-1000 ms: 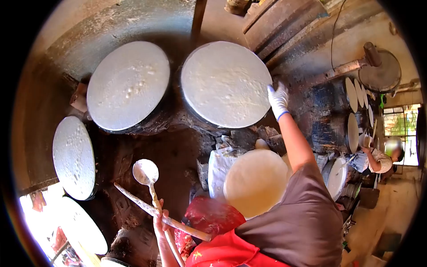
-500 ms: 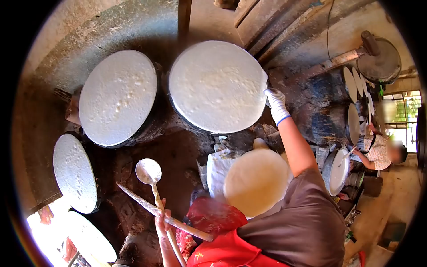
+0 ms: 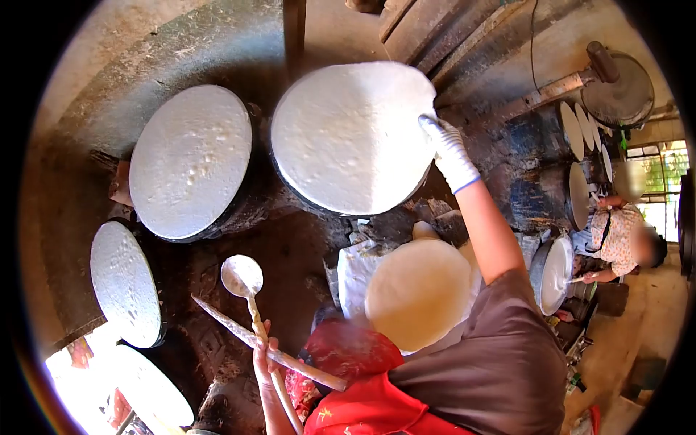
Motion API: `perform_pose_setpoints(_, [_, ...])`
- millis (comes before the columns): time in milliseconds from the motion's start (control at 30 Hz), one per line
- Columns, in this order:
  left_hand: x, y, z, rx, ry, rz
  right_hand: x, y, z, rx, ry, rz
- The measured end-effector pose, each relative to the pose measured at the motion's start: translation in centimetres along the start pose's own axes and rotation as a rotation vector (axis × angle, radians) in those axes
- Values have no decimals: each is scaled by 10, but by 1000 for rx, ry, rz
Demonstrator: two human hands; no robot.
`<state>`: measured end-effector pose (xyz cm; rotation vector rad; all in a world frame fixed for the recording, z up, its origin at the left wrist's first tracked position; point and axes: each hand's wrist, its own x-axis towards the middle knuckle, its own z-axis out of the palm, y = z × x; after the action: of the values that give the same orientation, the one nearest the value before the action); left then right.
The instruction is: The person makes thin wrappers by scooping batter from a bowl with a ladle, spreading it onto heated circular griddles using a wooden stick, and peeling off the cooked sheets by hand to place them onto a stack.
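Note:
My right hand (image 3: 451, 154), in a white glove, pinches the right edge of a round white sheet (image 3: 326, 138). The sheet lies over a wide round vessel, with its right part raised and its upper right edge bent inward. At the lower left, my left hand (image 3: 264, 354) is closed around the handle of a ladle (image 3: 241, 275) and a tapered wooden stick (image 3: 308, 371), which cross each other. The ladle's bowl is coated in white. Below the sheet, a basin of beige liquid (image 3: 417, 293) stands close to my body.
Similar white-topped round vessels stand at left: one large (image 3: 190, 163), another (image 3: 125, 283) below it, a third (image 3: 154, 384) in bright light. Dark drums (image 3: 540, 196) and a mallet-shaped tool (image 3: 558, 90) are at right. A co-worker (image 3: 620, 239) stands beside a white-filled pan (image 3: 557, 272).
My right hand has moved slightly up and inward, lifting the sheet's right edge and bending it. My left hand stays still with the ladle and stick. The co-worker has shifted position.

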<state>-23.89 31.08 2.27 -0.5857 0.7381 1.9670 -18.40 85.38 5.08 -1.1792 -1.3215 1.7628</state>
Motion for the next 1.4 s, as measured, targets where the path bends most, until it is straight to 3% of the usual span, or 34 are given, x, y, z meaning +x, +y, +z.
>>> perform_pose_setpoints(133, [-7,-1,-1,-10,-44,24,-50,-43,15,292,-141,36])
perform_pose_setpoints(267, [-8,3,-15,12,-148,11,-22,27,-13,196,21,58])
perform_pose_setpoints(333, [-10,3,-16,19,-186,-12,-25,34,-8,72,-6,-103])
perform_pose_setpoints(433, [-18,7,-18,29,-210,-18,-80,-19,19,117,37,-131])
perform_pose_setpoints(500, [-19,10,-24,19,-267,-36,-118,-59,26,409,-77,-83])
perform_pose_setpoints(600, [-20,13,-31,10,-338,-65,-156,-90,9,348,-30,-166])
perform_pose_setpoints(667, [-27,15,-45,-27,-374,-99,-172,-92,-24,213,-44,-144])
perform_pose_setpoints(800, [-35,24,-65,-2,-408,-141,-184,-98,-109,-216,160,-5])
perform_pose_setpoints(867, [-36,27,-78,12,-492,-150,-208,-121,-137,-537,241,-165])
perform_pose_setpoints(1000, [-54,30,-80,12,-403,-192,-262,-147,-145,-1050,107,-259])
perform_pose_setpoints(1133, [-65,28,-91,41,-380,-208,-322,-72,-130,-1105,110,-224])
perform_pose_setpoints(1200, [-70,27,-92,47,-352,-213,-347,-5,-122,-1185,169,-510])
perform_pose_setpoints(1267, [-71,27,-93,54,-327,-213,-367,66,-117,-1317,202,-539])
perform_pose_setpoints(1333, [-75,24,-94,23,-333,-208,-385,146,-115,-1458,177,-378])
perform_pose_setpoints(1400, [-79,23,-88,53,-294,-171,-402,193,-104,-1332,-67,-157])
